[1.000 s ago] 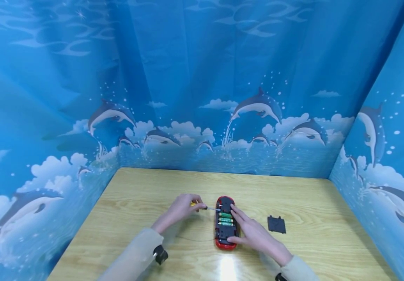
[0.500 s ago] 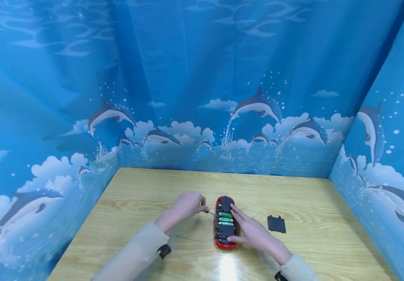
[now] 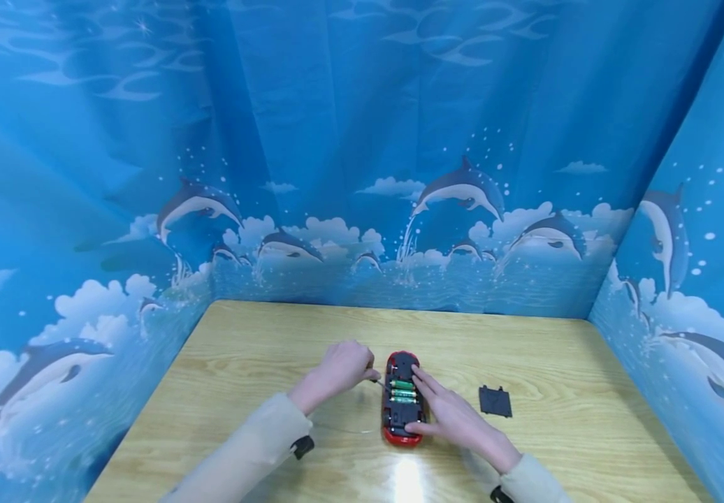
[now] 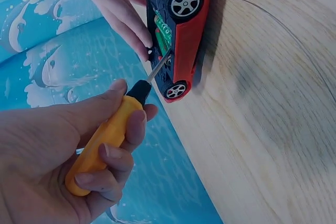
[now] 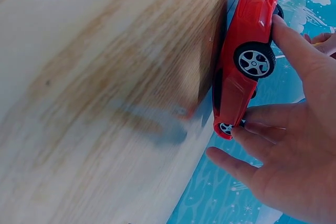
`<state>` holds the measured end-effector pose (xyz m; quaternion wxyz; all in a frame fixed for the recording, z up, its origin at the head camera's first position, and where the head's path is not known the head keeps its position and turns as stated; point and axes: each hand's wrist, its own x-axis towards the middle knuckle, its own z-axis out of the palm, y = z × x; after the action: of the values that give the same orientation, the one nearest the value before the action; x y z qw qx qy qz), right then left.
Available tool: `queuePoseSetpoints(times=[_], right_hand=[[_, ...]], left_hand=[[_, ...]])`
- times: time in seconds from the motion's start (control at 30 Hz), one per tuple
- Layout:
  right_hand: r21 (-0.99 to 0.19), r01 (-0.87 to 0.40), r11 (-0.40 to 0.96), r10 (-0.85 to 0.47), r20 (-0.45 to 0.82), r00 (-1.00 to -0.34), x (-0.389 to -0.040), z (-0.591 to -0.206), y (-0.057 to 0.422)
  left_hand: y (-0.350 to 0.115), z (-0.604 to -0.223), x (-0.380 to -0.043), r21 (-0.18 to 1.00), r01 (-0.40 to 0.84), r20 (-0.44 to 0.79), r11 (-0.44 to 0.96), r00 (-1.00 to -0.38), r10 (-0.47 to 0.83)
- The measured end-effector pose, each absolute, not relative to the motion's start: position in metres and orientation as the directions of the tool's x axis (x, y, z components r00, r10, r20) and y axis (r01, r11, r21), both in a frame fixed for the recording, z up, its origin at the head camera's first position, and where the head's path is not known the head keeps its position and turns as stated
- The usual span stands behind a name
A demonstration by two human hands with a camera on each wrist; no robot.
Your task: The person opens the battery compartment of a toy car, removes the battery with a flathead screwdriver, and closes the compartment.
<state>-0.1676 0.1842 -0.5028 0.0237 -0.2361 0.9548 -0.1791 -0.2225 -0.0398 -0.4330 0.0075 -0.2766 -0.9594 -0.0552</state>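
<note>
While upturned car (image 3: 402, 417) lies lengthwise near-to-far, screwdriver (image 4: 111, 129) points right.

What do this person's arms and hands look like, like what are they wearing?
The left hand and right hand are bare. The left sleeve and right sleeve are plain, long and cream-coloured, with a small black device near each hand.

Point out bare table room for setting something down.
The table is bare between the black panel and the dolphin backdrop on the right, and beyond the toy car. Around the car it's crowded: left hand with screwdriver, right hand, thin wire.
</note>
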Motion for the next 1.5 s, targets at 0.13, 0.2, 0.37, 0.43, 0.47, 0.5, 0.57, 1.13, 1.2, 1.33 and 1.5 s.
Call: queuePoseSetpoints(times=[0.13,0.2,0.37,0.43,0.47,0.5,0.57,1.13,1.2,1.33,1.5], right_hand=[[-0.354,-0.434,0.829,-0.453,0.031,-0.891,-0.168,-0.503,0.185],[-0.357,-0.432,0.829,-0.452,0.028,-0.891,-0.169,-0.503,0.185],[-0.358,-0.435,0.826,-0.457,0.026,-0.889,-0.169,-0.503,0.184],[-0.358,-0.436,0.826,-0.459,0.023,-0.888,-0.169,-0.503,0.184],[-0.357,-0.436,0.826,-0.459,0.021,-0.888,-0.169,-0.503,0.184],[-0.357,-0.436,0.826,-0.460,0.020,-0.888,-0.169,-0.503,0.184],[-0.356,-0.436,0.827,-0.460,0.018,-0.888,-0.169,-0.503,0.184],[-0.367,-0.410,0.835,-0.442,-0.005,-0.897,-0.170,-0.502,0.184],[-0.366,-0.410,0.835,-0.442,-0.005,-0.897,-0.170,-0.502,0.185],[-0.367,-0.420,0.830,-0.449,0.007,-0.894,-0.170,-0.503,0.185],[-0.362,-0.462,0.810,-0.488,0.023,-0.873,-0.170,-0.504,0.180]], left_hand=[[-0.033,-0.431,-0.221,0.040,0.527,0.038,0.849,-0.850,0.525],[-0.028,-0.429,-0.220,-0.003,0.526,0.042,0.851,-0.850,0.525],[-0.017,-0.423,-0.217,-0.122,0.543,0.071,0.831,-0.830,0.553],[-0.014,-0.421,-0.217,-0.155,0.554,0.075,0.818,-0.819,0.569],[-0.012,-0.420,-0.217,-0.168,0.558,0.068,0.813,-0.816,0.575],[-0.011,-0.419,-0.217,-0.178,0.561,0.059,0.808,-0.814,0.578],[-0.007,-0.418,-0.218,-0.192,0.567,0.030,0.801,-0.812,0.582],[-0.038,-0.435,-0.236,0.100,0.591,-0.035,0.800,-0.802,0.597],[-0.045,-0.438,-0.236,0.147,0.585,-0.031,0.798,-0.803,0.595],[-0.051,-0.448,-0.234,0.207,0.573,0.001,0.793,-0.811,0.586],[-0.051,-0.464,-0.226,0.348,0.546,-0.018,0.762,-0.809,0.588]])
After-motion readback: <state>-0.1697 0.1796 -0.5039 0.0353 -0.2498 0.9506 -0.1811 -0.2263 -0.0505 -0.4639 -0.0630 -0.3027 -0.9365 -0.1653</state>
